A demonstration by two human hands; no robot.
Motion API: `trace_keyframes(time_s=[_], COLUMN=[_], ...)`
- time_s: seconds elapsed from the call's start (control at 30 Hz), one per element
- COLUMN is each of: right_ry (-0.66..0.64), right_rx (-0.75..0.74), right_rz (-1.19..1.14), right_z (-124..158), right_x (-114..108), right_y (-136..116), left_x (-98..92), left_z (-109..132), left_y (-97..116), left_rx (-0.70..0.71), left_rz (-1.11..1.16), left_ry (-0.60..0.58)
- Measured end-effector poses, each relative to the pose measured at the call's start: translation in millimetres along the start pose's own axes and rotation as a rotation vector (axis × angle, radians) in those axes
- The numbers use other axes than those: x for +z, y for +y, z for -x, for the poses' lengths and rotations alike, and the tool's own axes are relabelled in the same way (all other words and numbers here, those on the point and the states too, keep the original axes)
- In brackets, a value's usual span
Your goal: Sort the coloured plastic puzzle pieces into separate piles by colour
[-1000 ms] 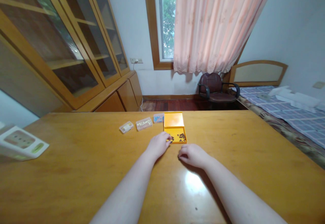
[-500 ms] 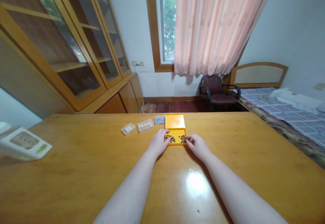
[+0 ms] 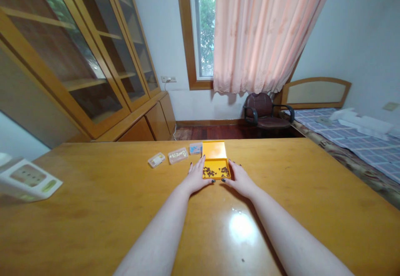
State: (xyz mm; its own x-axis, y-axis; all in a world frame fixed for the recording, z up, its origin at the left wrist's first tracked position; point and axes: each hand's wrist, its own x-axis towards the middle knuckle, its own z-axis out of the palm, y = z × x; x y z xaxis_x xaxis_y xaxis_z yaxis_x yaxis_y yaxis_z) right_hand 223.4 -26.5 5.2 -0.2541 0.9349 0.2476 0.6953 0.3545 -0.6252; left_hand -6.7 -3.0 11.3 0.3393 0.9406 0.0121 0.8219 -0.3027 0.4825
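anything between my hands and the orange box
Nothing visible stands in the way. The left hand and right hand lie on either side of the open orange box, their fingertips at or right beside its near corners.

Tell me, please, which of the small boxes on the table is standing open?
The orange box is open: its lid lies back, and dark pieces show in its tray. The clear boxes and the blue box appear shut.
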Motion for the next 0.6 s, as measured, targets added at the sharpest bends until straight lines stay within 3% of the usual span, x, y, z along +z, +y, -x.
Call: trace_keyframes(time_s=[0.2,0.37,0.5,0.6], right_ry=[-0.064,0.082,0.237,0.269], right_rx=[0.031,0.095,0.236,0.218], right_rz=[0.046,-0.082,-0.035,0.009], right_z=[1,-3,-7,-7], right_x=[1,9,14,10], right_y=[-2,10,22,21], left_x=[-1.5,-5.4,-11.0,-13.2], left_z=[-1,2,6,8], left_y=[2,7,13,15], left_rx=[0.006,0.019,0.039,0.079], left_rz=[-0.042,-0.061,-0.042,-0.023], left_ry=[-0.046,-0.071,-0.119,-0.152])
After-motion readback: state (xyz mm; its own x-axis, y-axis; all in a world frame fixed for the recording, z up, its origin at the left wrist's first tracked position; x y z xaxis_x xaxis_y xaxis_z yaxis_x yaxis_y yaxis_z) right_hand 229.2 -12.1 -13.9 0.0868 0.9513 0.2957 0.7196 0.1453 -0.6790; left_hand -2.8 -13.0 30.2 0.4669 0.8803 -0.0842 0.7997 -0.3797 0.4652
